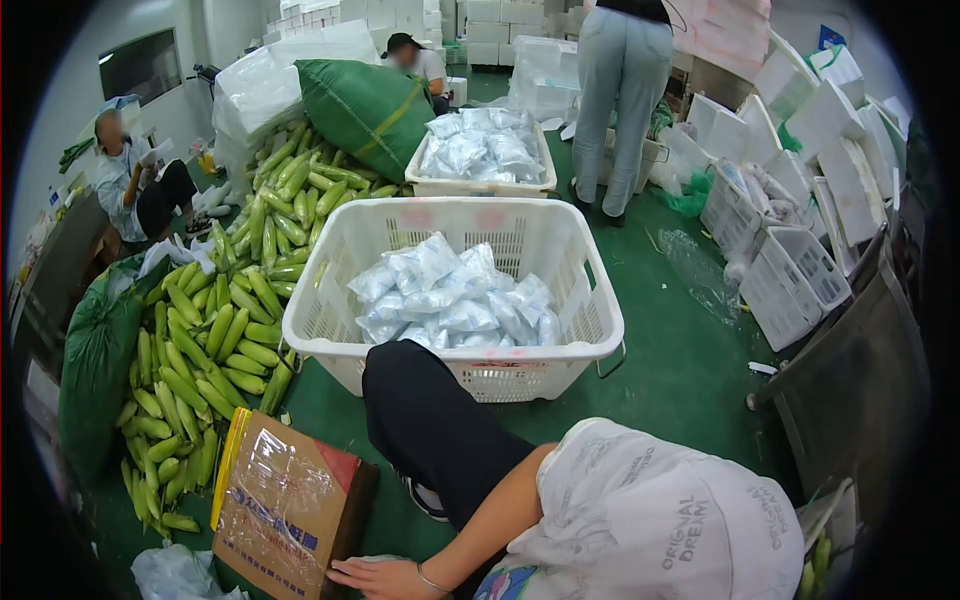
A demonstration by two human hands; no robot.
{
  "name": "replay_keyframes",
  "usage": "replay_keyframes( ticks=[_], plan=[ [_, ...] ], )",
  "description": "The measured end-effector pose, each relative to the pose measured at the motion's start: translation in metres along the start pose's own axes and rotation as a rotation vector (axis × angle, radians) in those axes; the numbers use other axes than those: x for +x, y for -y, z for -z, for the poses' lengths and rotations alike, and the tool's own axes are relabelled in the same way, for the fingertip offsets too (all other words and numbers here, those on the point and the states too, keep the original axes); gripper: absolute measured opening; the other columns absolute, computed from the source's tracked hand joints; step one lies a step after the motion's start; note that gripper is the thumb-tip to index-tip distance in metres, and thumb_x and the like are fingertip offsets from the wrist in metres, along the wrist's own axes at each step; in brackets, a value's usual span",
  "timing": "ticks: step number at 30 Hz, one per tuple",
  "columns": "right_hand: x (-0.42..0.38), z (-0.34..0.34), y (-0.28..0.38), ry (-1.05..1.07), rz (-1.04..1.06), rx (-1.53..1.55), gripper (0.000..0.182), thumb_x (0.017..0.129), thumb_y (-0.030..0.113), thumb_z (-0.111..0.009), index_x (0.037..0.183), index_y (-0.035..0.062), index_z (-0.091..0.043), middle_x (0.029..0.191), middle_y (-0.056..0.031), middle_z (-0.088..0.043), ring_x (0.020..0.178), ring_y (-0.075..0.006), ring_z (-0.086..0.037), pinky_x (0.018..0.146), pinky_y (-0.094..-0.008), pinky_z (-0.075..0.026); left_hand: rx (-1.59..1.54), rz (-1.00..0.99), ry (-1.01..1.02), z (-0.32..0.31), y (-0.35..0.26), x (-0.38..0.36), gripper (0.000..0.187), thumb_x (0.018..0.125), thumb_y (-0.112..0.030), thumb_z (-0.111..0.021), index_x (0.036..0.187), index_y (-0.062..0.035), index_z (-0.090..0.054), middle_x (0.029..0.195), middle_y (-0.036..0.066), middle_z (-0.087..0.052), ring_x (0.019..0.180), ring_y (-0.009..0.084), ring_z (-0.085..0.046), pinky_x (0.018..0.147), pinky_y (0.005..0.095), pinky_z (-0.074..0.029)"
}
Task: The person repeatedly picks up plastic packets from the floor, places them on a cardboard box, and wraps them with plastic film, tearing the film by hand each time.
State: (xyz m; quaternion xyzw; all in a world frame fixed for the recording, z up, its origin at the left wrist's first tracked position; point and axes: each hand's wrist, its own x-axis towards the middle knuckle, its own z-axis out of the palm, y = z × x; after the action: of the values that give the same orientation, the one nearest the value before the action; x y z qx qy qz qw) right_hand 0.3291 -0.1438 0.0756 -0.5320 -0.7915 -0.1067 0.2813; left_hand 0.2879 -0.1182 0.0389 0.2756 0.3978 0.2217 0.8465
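My right hand [385, 578] is low at the bottom edge, fingers stretched towards the lower right corner of a brown cardboard box [275, 495]. The fingertips seem to touch the box; the lower part of the hand is cut off by the frame. No object shows in its grasp. Clear tape covers the box's top, which carries blue print. Beyond my bent knee stands a white plastic crate [455, 368] partly filled with small white and bluish packets [465, 300]. My left hand is out of view.
Green ears of corn [220, 340] heap at the left beside green sacks [365, 110]. A second packet-filled crate [480, 187] stands behind. One person [622, 90] stands at the back; two others sit further left. Foam boxes [830, 130] and white baskets [795, 285] pile up at right.
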Motion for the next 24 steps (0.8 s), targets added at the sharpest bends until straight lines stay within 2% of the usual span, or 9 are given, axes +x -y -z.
replay_keyframes(
  ticks=[3, 4, 9, 11, 12, 13, 15, 19, 24],
  plan=[
    [-0.008, 0.033, -0.016, 0.268, 0.265, 0.259, 0.031, 0.083, 0.021, -0.052, 0.097, -0.0028, -0.066, 0.134, -0.0244, -0.046, 0.130, -0.0390, -0.037, 0.108, -0.0506, -0.027, -0.018, 0.012, -0.001, 0.001, 0.004, -0.002, 0.059, 0.092, -0.047, -0.050, 0.134, -0.0049, -0.042, 0.121, 0.012, -0.054, 0.107, 0.0298, -0.053, 0.092, 0.0495, -0.044],
    [-0.008, 0.037, -0.022, -0.017, 0.350, 0.263, 0.024, 0.081, 0.018, -0.055, 0.090, -0.0006, -0.067, 0.113, -0.0224, -0.059, 0.117, -0.0379, -0.049, 0.098, -0.0486, -0.038, -0.026, 0.017, 0.000, 0.000, 0.006, -0.002, 0.059, 0.092, -0.047, -0.050, 0.134, -0.0050, -0.042, 0.122, 0.012, -0.054, 0.107, 0.0299, -0.053, 0.092, 0.0497, -0.044],
    [-0.012, 0.036, -0.020, -0.049, 0.415, 0.484, 0.015, 0.072, 0.018, -0.059, 0.067, 0.0041, -0.059, 0.070, -0.0152, -0.054, 0.071, -0.0318, -0.053, 0.064, -0.0449, -0.045, -0.056, 0.052, 0.009, 0.001, 0.012, -0.006, 0.060, 0.093, -0.048, -0.049, 0.135, -0.0053, -0.041, 0.123, 0.013, -0.053, 0.109, 0.0306, -0.053, 0.093, 0.0509, -0.044],
    [-0.013, 0.038, -0.018, -0.035, 0.219, 0.513, 0.019, 0.071, 0.020, -0.061, 0.060, 0.0056, -0.055, 0.066, -0.0149, -0.052, 0.067, -0.0305, -0.052, 0.062, -0.0426, -0.044, -0.066, 0.063, 0.009, 0.002, 0.017, -0.008, 0.061, 0.093, -0.049, -0.048, 0.135, -0.0054, -0.041, 0.124, 0.013, -0.053, 0.110, 0.0309, -0.053, 0.094, 0.0514, -0.044],
    [-0.012, 0.039, -0.021, 0.208, 0.092, 0.470, 0.030, 0.075, 0.027, -0.064, 0.088, 0.0003, -0.063, 0.083, -0.0189, -0.059, 0.080, -0.0359, -0.057, 0.072, -0.0447, -0.048, -0.081, 0.074, 0.009, 0.000, 0.019, -0.009, 0.061, 0.093, -0.049, -0.048, 0.135, -0.0054, -0.041, 0.124, 0.013, -0.053, 0.110, 0.0310, -0.053, 0.094, 0.0516, -0.044],
    [-0.011, 0.041, -0.017, 0.216, 0.094, 0.471, 0.030, 0.075, 0.027, -0.064, 0.088, 0.0003, -0.063, 0.083, -0.0189, -0.059, 0.080, -0.0359, -0.057, 0.072, -0.0447, -0.048, -0.084, 0.076, 0.007, 0.001, 0.022, -0.011, 0.061, 0.093, -0.049, -0.048, 0.135, -0.0055, -0.041, 0.125, 0.013, -0.053, 0.110, 0.0311, -0.053, 0.094, 0.0518, -0.044],
    [-0.002, 0.055, -0.008, 0.291, -0.548, 0.068, 0.035, 0.078, 0.026, -0.063, 0.103, 0.0021, -0.057, 0.091, -0.0151, -0.056, 0.083, -0.0293, -0.059, 0.076, -0.0470, -0.046, -0.096, 0.093, -0.005, -0.002, 0.026, -0.012, 0.062, 0.093, -0.050, -0.048, 0.136, -0.0056, -0.040, 0.125, 0.013, -0.052, 0.111, 0.0314, -0.053, 0.094, 0.0523, -0.043],
    [-0.005, 0.033, -0.064, -0.189, -0.518, 0.435, 0.024, 0.078, 0.022, -0.062, 0.062, 0.0046, -0.061, 0.064, -0.0070, -0.057, 0.074, -0.0228, -0.054, 0.088, -0.0403, -0.036, -0.102, 0.102, -0.008, 0.003, 0.033, -0.019, 0.063, 0.094, -0.051, -0.047, 0.136, -0.0058, -0.040, 0.127, 0.013, -0.052, 0.112, 0.0320, -0.052, 0.095, 0.0533, -0.043],
    [-0.017, 0.032, -0.072, -0.036, -0.579, 0.442, 0.027, 0.077, 0.027, -0.060, 0.066, 0.0031, -0.067, 0.068, -0.0100, -0.062, 0.075, -0.0234, -0.056, 0.084, -0.0357, -0.037, 0.051, 0.047, -0.075, -0.003, 0.040, -0.032, 0.063, 0.094, -0.050, -0.048, 0.135, -0.0033, -0.040, 0.127, 0.014, -0.052, 0.112, 0.0341, -0.052, 0.097, 0.0543, -0.044]
  ],
)
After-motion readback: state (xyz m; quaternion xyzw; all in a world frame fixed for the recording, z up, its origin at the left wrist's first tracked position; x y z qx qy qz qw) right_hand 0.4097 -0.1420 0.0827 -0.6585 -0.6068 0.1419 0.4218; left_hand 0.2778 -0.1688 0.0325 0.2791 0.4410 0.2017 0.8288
